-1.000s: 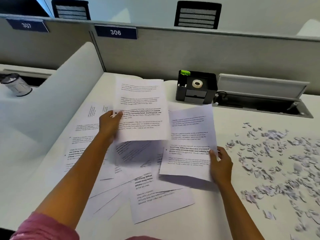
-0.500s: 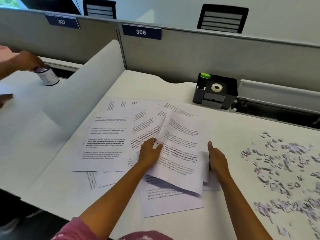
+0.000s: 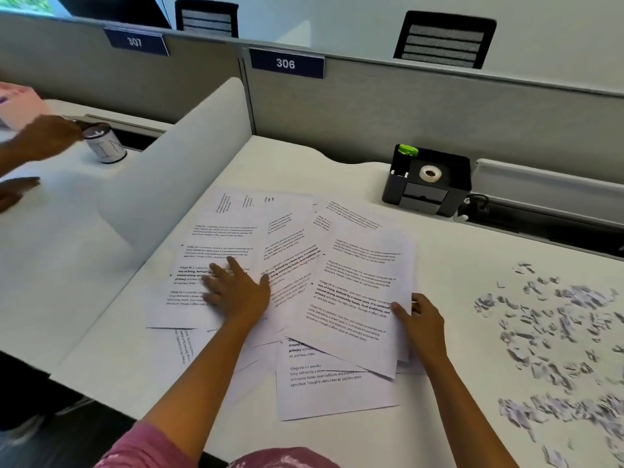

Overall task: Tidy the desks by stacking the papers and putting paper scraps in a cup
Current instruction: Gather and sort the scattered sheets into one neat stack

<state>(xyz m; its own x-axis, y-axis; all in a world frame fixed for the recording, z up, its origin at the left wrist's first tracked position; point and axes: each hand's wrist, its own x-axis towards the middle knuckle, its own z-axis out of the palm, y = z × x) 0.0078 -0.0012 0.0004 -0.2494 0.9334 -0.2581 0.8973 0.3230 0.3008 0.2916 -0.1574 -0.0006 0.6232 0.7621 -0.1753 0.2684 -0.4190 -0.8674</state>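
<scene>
While pressing flat with spread fingers on the scattered white printed paper sheets (image 3: 219,265), left hand (image 3: 236,292). Right hand (image 3: 422,319) pinching edge of top sheet (image 3: 358,298). Shredded white paper scraps (image 3: 553,336) well apart, rightward on white desk (image 3: 456,417).

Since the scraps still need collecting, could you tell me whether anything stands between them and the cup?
Yes: the white divider panel stands between the paper scraps and the cup on the neighbouring desk, with the spread papers lying between too.

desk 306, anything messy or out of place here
Yes. The printed sheets lie fanned and crooked, overlapping at different angles, not squared into a stack. Torn paper scraps are strewn loose over the desk's right side, none in a cup.
</scene>
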